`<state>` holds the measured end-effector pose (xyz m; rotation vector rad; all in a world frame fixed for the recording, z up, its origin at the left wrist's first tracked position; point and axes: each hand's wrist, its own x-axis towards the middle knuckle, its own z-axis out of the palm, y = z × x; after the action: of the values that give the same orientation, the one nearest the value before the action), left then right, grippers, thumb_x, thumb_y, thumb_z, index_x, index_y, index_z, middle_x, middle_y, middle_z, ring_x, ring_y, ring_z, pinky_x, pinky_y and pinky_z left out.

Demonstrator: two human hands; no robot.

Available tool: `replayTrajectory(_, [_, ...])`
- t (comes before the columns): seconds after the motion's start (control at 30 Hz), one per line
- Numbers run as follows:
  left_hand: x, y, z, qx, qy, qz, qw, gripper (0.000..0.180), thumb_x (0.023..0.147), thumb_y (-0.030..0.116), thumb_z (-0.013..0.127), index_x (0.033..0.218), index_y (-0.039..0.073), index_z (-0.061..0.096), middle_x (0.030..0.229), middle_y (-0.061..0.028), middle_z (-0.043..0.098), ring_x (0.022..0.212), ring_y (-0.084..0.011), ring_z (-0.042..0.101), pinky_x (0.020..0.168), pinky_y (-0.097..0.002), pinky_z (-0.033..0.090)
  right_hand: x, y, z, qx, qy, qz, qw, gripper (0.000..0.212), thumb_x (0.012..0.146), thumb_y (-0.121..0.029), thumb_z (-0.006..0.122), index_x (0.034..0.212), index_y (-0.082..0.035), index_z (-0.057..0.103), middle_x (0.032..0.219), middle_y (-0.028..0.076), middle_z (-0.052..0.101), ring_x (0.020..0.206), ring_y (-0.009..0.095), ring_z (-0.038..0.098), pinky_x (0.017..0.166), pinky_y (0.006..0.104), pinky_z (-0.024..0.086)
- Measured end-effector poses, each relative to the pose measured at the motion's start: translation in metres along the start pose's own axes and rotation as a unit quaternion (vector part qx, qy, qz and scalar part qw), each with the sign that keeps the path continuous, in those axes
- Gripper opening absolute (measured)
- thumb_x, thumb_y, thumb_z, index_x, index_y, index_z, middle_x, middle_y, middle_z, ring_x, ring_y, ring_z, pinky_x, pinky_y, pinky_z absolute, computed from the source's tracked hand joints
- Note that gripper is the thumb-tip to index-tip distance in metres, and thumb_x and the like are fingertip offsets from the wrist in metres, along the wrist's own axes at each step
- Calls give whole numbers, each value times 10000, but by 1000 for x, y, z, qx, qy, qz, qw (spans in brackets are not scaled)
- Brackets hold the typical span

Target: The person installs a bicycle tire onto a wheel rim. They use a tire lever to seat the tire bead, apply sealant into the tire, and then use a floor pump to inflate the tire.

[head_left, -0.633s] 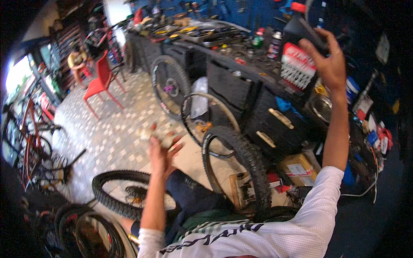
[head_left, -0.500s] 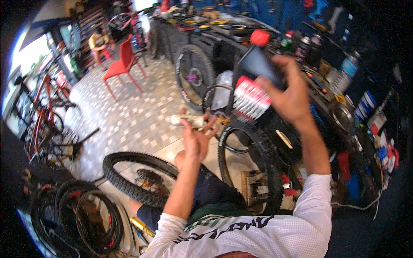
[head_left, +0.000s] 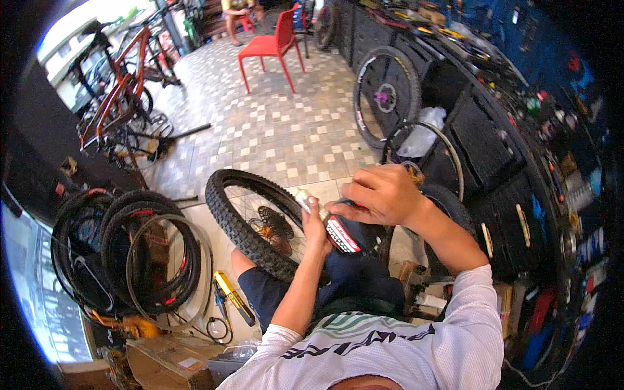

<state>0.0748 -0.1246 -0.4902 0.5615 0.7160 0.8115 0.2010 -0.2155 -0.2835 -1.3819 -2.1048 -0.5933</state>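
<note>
In front of my lap is a dark bottle (head_left: 343, 235) with a red and white label. My left hand (head_left: 316, 229) is closed at the bottle's left side, and a small whitish cylinder (head_left: 303, 197) sticks up by its thumb. Over the top of the bottle, my right hand (head_left: 383, 194) has its fingers bent in a pinch. Those fingers cover the cap area, so what they grip is hidden. Left of my knees leans a bicycle wheel (head_left: 229, 218) with a knobby tyre and a cassette.
Several tyres (head_left: 151, 250) are piled at left, near a yellow pump-like tool (head_left: 234, 298) and a cardboard box (head_left: 170, 361). Other wheels (head_left: 388, 97) lean against dark cabinets (head_left: 484, 140) at right. Farther off are a red chair (head_left: 276, 44), a seated person (head_left: 237, 16) and bicycles (head_left: 127, 81).
The bottle, raised at right in my right hand, has come down between both hands. My left hand, fingers spread before, has closed. The view has swung lower and to the left.
</note>
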Motion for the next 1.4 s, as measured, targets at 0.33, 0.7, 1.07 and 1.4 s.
replayTrajectory(0.33, [7, 10, -22, 28, -25, 31, 999, 591, 1030, 455, 527, 1420, 22, 425, 1309, -130, 551, 1199, -224, 529, 1042, -375, 412, 7, -1, 0, 63, -37, 28, 997, 395, 846, -456, 736, 652, -148, 583, 556, 49, 517, 494, 247, 576, 469, 386, 454])
replayTrajectory(0.7, [14, 0, 25, 32, 57, 282, 957, 392, 1023, 310, 599, 1224, 12, 442, 946, -62, 561, 706, -142, 601, 635, -283, 497, -12, 25, 20, 134, 127, 369, 911, 469, 969, -390, 640, 686, -35, 526, 563, 115, 507, 483, 281, 493, 509, 371, 410])
replayTrajectory(1.07, [10, 14, 55, 72, 95, 196, 973, 555, 1005, 413, 602, 1293, -36, 450, 1168, -140, 585, 1038, -211, 534, 920, -352, 447, -45, 0, 26, 57, 107, 407, 905, 1144, 632, -274, 925, 1538, -36, 268, 1413, 286, 448, 1288, 419, 484, 1100, 456, 389])
replayTrajectory(1.4, [5, 5, 58, 119, 53, 301, 945, 373, 1029, 341, 580, 1205, 39, 451, 883, -75, 620, 753, -151, 590, 676, -288, 478, -66, 7, 18, 224, 175, 454, 844, 1230, 572, -293, 969, 1539, -43, 251, 1511, 215, 409, 1343, 355, 467, 1124, 437, 378])
